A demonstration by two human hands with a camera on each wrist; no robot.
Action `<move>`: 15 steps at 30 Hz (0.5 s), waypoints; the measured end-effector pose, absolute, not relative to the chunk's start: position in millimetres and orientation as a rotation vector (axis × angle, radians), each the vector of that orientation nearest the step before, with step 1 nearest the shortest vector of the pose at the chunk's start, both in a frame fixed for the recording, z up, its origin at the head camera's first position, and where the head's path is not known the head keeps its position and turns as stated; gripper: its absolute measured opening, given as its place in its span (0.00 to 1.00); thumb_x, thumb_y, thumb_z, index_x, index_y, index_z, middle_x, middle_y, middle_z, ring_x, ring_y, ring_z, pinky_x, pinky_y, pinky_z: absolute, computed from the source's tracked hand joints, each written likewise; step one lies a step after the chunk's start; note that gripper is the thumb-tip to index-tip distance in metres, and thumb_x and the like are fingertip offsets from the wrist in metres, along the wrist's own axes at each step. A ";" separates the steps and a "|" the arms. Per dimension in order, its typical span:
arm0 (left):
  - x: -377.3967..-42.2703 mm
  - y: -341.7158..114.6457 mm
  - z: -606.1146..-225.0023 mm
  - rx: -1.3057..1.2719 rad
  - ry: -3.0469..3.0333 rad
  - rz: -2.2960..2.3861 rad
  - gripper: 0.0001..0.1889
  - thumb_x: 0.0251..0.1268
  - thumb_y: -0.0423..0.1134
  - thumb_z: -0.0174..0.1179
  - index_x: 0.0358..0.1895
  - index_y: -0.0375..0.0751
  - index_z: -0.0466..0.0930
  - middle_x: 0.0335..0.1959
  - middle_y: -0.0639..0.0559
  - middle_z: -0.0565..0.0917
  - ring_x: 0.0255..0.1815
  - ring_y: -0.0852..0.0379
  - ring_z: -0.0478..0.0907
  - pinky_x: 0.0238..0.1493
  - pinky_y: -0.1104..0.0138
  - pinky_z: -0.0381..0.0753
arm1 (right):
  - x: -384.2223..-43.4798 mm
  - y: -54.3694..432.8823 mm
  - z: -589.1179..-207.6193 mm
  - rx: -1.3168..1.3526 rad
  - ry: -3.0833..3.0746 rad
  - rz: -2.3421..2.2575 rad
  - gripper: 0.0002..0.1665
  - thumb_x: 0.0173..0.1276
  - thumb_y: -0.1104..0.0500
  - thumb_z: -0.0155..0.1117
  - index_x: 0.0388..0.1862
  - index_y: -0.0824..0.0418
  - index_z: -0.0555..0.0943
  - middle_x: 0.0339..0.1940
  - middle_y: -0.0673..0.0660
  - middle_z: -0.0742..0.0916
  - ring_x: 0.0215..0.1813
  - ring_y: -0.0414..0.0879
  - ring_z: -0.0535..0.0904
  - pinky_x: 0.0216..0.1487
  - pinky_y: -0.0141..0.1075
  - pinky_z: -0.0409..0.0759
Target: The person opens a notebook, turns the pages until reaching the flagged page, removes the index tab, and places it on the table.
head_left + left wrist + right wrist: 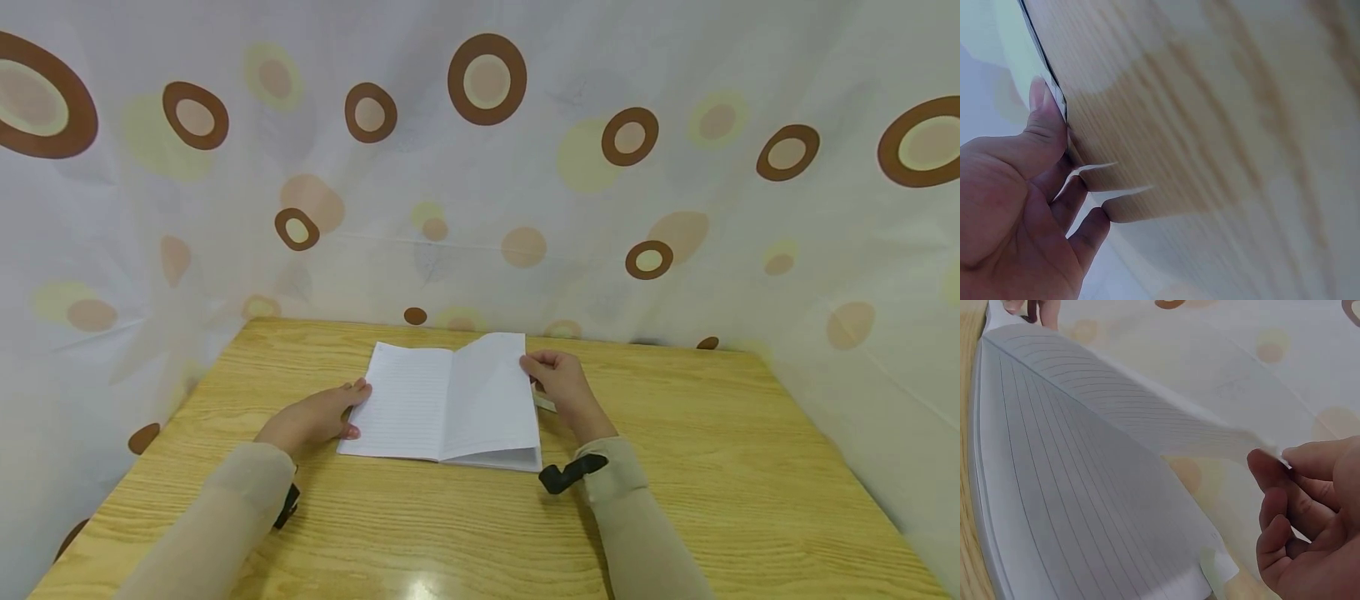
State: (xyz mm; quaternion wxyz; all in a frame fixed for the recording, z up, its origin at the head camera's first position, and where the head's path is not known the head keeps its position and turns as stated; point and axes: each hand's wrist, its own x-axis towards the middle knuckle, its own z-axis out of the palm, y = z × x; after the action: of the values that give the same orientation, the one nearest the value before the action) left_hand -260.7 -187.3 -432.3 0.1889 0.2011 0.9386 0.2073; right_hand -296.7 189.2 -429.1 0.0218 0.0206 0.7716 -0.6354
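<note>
An open lined notebook point(405, 404) lies on the wooden table, its left page flat. My left hand point(322, 417) grips the notebook's left edge, thumb over the page. In the left wrist view the thumb point(1038, 97) presses on that edge while the fingertips of the left hand point(1016, 200) touch the tabletop. On the other side, my right hand point(562, 383) pinches the upper outer edge of a single page point(491, 392) between thumb and index finger. That page is lifted and curved, and ruled lines on the sheet beneath show in the right wrist view point(1079, 487).
A pale strip point(545, 403) sticks out past the notebook's right edge. The wooden table point(690, 467) reaches back to a white sheet point(525, 183) patterned with brown and yellow circles. Black straps with devices point(573, 473) sit on both wrists.
</note>
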 end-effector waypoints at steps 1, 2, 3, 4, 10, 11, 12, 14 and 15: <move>-260.6 -187.0 -431.8 0.561 2.636 0.592 0.40 0.68 0.39 0.59 0.78 0.35 0.49 0.79 0.37 0.46 0.78 0.37 0.43 0.73 0.44 0.47 | -296.2 188.2 -428.1 0.063 2.396 -1.968 0.18 0.73 0.56 0.63 0.51 0.70 0.81 0.36 0.53 0.82 0.41 0.48 0.76 0.50 0.40 0.77; -260.2 -186.7 -431.1 0.556 2.634 0.600 0.41 0.67 0.39 0.60 0.78 0.35 0.49 0.79 0.36 0.46 0.78 0.37 0.43 0.74 0.44 0.47 | -295.6 187.3 -427.2 0.053 2.400 -1.968 0.18 0.73 0.56 0.62 0.52 0.70 0.81 0.36 0.53 0.82 0.41 0.47 0.76 0.50 0.40 0.77; -260.1 -186.3 -430.6 0.553 2.632 0.605 0.41 0.67 0.38 0.60 0.78 0.35 0.49 0.79 0.36 0.47 0.78 0.36 0.43 0.74 0.45 0.47 | -295.0 186.3 -426.2 0.052 2.405 -1.965 0.17 0.73 0.57 0.62 0.52 0.70 0.81 0.37 0.54 0.83 0.41 0.47 0.76 0.49 0.40 0.77; -259.8 -186.0 -430.1 0.546 2.629 0.615 0.41 0.67 0.38 0.60 0.78 0.34 0.49 0.79 0.36 0.47 0.78 0.36 0.43 0.74 0.45 0.47 | -294.5 185.6 -425.2 0.049 2.406 -1.963 0.17 0.73 0.57 0.63 0.52 0.70 0.80 0.38 0.54 0.83 0.42 0.47 0.76 0.49 0.40 0.77; -259.4 -186.3 -430.0 0.522 2.620 0.622 0.41 0.67 0.37 0.60 0.78 0.36 0.49 0.79 0.37 0.46 0.78 0.36 0.42 0.74 0.44 0.46 | -292.8 183.4 -421.0 -0.008 2.338 -1.977 0.20 0.72 0.62 0.62 0.60 0.70 0.77 0.46 0.57 0.85 0.44 0.45 0.78 0.54 0.43 0.76; -259.5 -186.5 -430.1 0.519 2.619 0.624 0.41 0.67 0.37 0.60 0.78 0.36 0.49 0.79 0.37 0.46 0.78 0.37 0.42 0.74 0.44 0.46 | -292.7 183.4 -420.4 -0.023 2.322 -1.983 0.21 0.72 0.63 0.62 0.60 0.71 0.76 0.47 0.57 0.85 0.44 0.44 0.79 0.54 0.43 0.75; -259.5 -186.7 -430.1 0.516 2.618 0.627 0.41 0.67 0.37 0.60 0.79 0.36 0.48 0.79 0.37 0.46 0.78 0.37 0.42 0.74 0.44 0.46 | -292.8 183.5 -420.2 -0.039 2.311 -1.985 0.21 0.72 0.64 0.62 0.61 0.71 0.76 0.47 0.57 0.85 0.45 0.44 0.79 0.54 0.43 0.75; -259.8 -186.3 -430.1 0.514 2.617 0.625 0.41 0.67 0.37 0.60 0.79 0.37 0.49 0.79 0.38 0.46 0.78 0.38 0.41 0.74 0.45 0.46 | -292.9 183.3 -419.8 -0.053 2.293 -1.996 0.21 0.72 0.64 0.62 0.60 0.71 0.76 0.46 0.56 0.85 0.44 0.44 0.79 0.53 0.42 0.76; -259.9 -186.3 -430.1 0.520 2.620 0.618 0.41 0.67 0.37 0.60 0.79 0.36 0.49 0.79 0.38 0.46 0.78 0.37 0.42 0.74 0.45 0.46 | -292.9 183.3 -419.6 -0.063 2.290 -1.997 0.21 0.72 0.64 0.62 0.60 0.71 0.76 0.45 0.56 0.85 0.43 0.44 0.79 0.53 0.42 0.76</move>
State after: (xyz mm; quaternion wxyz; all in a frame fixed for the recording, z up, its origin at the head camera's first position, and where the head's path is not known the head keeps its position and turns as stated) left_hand -259.9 -186.3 -430.1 0.1987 0.1860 0.9365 0.2210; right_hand -292.9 183.3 -419.6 0.0511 -0.0207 0.7525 -0.6563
